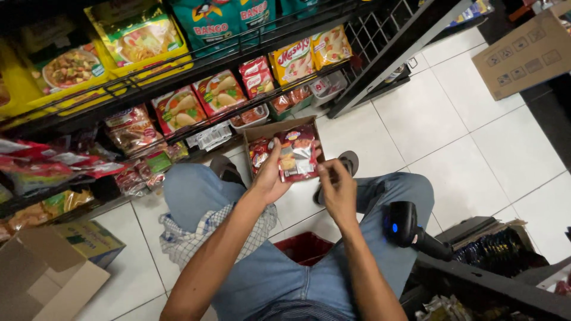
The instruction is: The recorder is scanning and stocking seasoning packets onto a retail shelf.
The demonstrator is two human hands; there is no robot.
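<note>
While we crouch on the tiled floor (464, 137) by the shelf (178, 89), our left hand (269, 178) closes its fingers on a red packet (295, 156) held over the small cardboard box (262, 132), and our right hand (337, 189) pinches the packet's lower right edge.

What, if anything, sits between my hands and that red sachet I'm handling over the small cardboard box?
Nothing visible. The left hand already grips the red sachet at its left edge, and the right hand is at its lower right corner. The open cardboard box lies directly beneath.
</note>
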